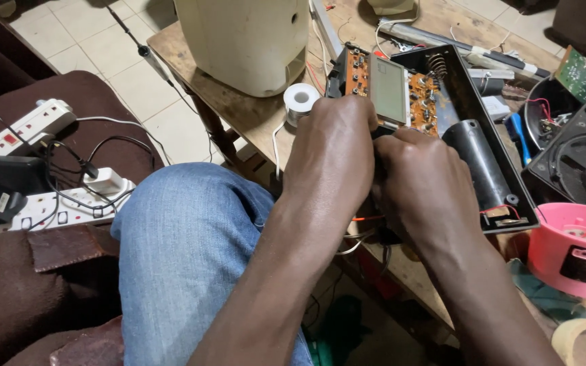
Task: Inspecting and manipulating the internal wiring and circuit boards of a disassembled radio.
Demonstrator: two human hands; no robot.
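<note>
My left hand and my right hand are closed side by side on the near edge of an orange circuit board that carries a grey display panel. The board leans against an open black plastic casing, which has a coil spring at its far end. Thin red and white wires trail out below my hands. What my fingers pinch is hidden behind the backs of the hands.
A solder spool sits on the wooden table beside a cream appliance. A pink bowl and black parts lie right. White power strips with plugs rest left on a brown seat. My jeans-clad knee is below.
</note>
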